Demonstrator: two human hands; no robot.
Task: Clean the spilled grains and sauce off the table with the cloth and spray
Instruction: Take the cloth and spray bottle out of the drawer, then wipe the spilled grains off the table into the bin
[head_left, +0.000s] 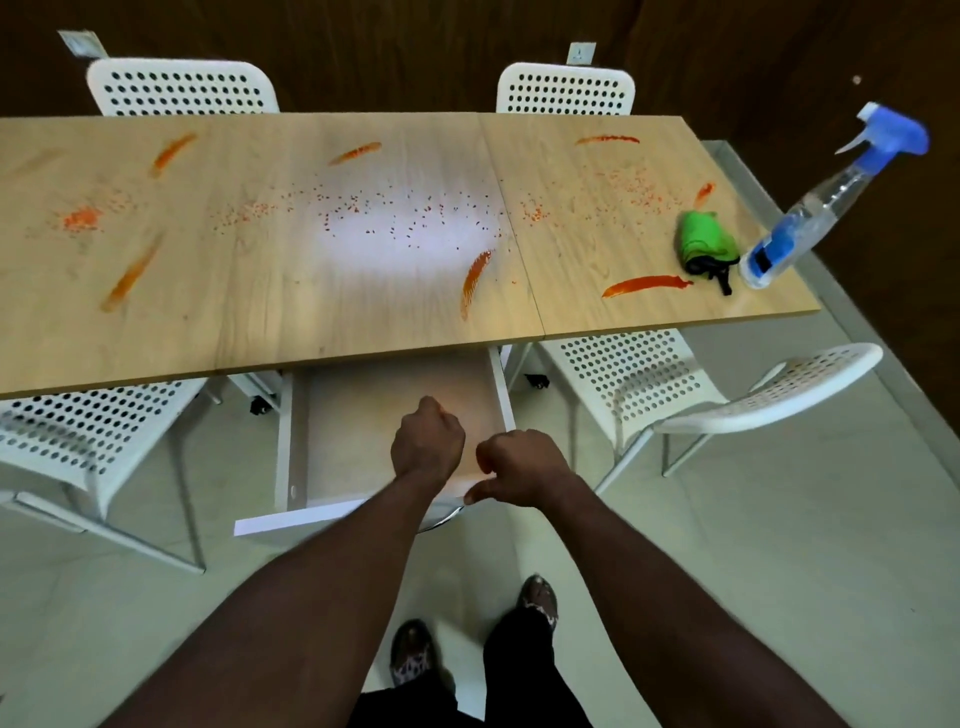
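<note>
Pale wood-grain table (363, 322) runs across in front of me, two slabs butted together, with perforated white plastic chairs (623, 384) tucked round it on a smooth grey-green floor (779, 545). Small orange-red grains (415, 218) lie scattered in a loose band along the middle, heaped thicker at the far left, and streaks of sauce (475, 280) are smeared thin and glossy in several spots. The green cloth (701, 236) sits bunched and soft at the right end, just beside the clear spray bottle (810, 213) with its blue trigger head, which stands at the table's corner.

Below the near edge a shallow white drawer (353, 426) is pulled out. My hands are close together over it: my left hand (427, 444) is curled into a fist above the drawer's floor with nothing showing in it, and my right hand (522, 467) seems to pinch the front right corner of the drawer.

As I judge it, the drawer is the step in hand, and no wiping has begun. To do it well I should push squarely from the front panel, so the thin sides slide straight, then step right to the cloth and bottle. Dry grains will roll, so I would gather them into the cloth before wetting the sauce.
</note>
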